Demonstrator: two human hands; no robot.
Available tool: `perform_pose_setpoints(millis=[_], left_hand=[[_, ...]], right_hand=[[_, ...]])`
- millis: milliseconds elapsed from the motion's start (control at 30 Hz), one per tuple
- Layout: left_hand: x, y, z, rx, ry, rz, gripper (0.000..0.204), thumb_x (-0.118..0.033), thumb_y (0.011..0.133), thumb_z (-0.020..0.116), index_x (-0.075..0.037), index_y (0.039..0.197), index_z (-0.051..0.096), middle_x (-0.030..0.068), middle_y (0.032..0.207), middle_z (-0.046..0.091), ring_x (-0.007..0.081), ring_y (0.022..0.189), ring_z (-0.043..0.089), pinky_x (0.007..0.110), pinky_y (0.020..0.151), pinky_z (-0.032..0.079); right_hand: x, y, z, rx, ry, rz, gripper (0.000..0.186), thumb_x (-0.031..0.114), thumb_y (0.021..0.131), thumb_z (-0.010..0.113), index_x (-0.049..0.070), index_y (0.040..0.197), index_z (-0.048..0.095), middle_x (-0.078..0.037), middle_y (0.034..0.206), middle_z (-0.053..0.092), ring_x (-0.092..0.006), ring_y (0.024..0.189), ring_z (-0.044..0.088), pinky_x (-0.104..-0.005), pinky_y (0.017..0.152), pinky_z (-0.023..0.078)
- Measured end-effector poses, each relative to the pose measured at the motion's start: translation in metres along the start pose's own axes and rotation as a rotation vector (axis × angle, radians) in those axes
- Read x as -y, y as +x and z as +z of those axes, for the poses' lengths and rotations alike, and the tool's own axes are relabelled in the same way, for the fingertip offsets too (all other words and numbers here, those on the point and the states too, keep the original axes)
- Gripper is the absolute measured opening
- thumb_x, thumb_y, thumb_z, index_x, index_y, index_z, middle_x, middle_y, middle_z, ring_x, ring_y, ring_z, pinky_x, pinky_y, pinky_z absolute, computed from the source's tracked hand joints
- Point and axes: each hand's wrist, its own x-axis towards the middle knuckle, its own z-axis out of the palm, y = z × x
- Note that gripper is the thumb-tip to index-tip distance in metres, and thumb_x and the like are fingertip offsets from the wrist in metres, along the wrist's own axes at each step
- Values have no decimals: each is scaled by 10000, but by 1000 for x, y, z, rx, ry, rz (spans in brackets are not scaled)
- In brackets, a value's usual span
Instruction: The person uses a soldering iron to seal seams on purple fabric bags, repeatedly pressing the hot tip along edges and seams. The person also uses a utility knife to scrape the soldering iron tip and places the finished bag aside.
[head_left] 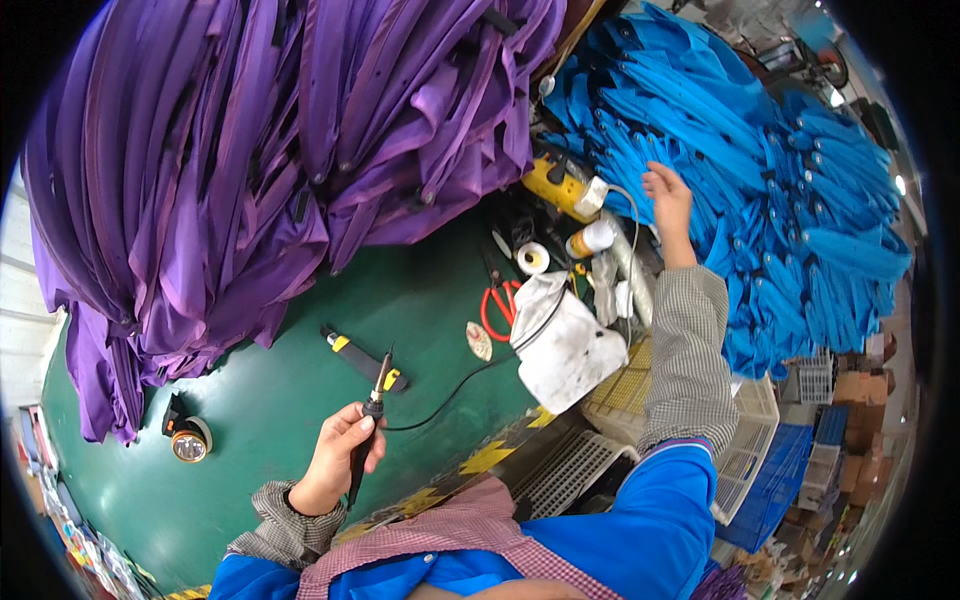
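My left hand [345, 447] is closed around the dark handle of a soldering iron [379, 378], held upright with its metal tip pointing away from me. A black cord runs right from it toward a stained white cloth [565, 350]. Just beyond the iron, a utility knife [352, 355] with yellow parts lies on the green table [290, 375]. My right hand [670, 205] reaches out to the near side of a large heap of blue fabric pieces [690, 110]. Its fingers look apart and slightly bent, with nothing visibly in them; whether they touch the fabric is unclear.
Purple fabric [250, 130] is heaped across the far left. A headlamp [190, 442] sits below it. Red-handled scissors [497, 310], a tape roll [533, 258], a spray can [590, 240] and a yellow power strip [555, 186] crowd the middle. Plastic baskets [575, 470] stand beyond the striped table edge.
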Motion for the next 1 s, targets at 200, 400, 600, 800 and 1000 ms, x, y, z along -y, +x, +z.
perform_pose_setpoints(millis=[200, 400, 600, 800, 1000], left_hand=[[-22, 9, 45, -129, 75, -83, 225, -235, 928, 569, -13, 957, 554, 93, 644, 604, 116, 437, 493, 212, 436, 380], [-38, 18, 56, -204, 100, -108, 211, -222, 935, 564, -13, 962, 555, 99, 653, 613, 117, 437, 501, 205, 434, 384], [-43, 43, 52, -213, 50, -111, 207, -216, 937, 560, -11, 966, 554, 101, 655, 617, 116, 429, 494, 203, 431, 381], [-48, 56, 46, -245, 27, -116, 203, -208, 938, 559, -8, 969, 552, 102, 658, 623, 115, 423, 489, 205, 425, 377], [-50, 66, 43, -212, 20, -145, 210, -213, 936, 564, -7, 972, 550, 98, 656, 621, 109, 428, 494, 201, 422, 376]], right_hand=[[-60, 71, 69, 567, 57, 337, 255, 192, 912, 566, -14, 1022, 667, -34, 823, 657, -111, 669, 559, -256, 620, 448], [-84, 80, 108, 939, 30, 543, 350, 220, 905, 544, -51, 1116, 610, -110, 1017, 664, -209, 925, 620, -331, 875, 456], [-109, 85, 116, 961, -312, 501, 353, 168, 898, 555, -32, 1189, 579, -99, 1043, 646, -182, 887, 614, -308, 811, 487], [-92, 84, 121, 1017, -136, 487, 436, 303, 917, 594, 26, 1252, 559, -102, 1141, 615, -193, 1008, 569, -306, 908, 432], [-130, 81, 118, 976, -185, 296, 530, 164, 905, 559, 18, 1389, 398, -140, 1328, 520, -257, 1184, 495, -323, 1056, 322]])
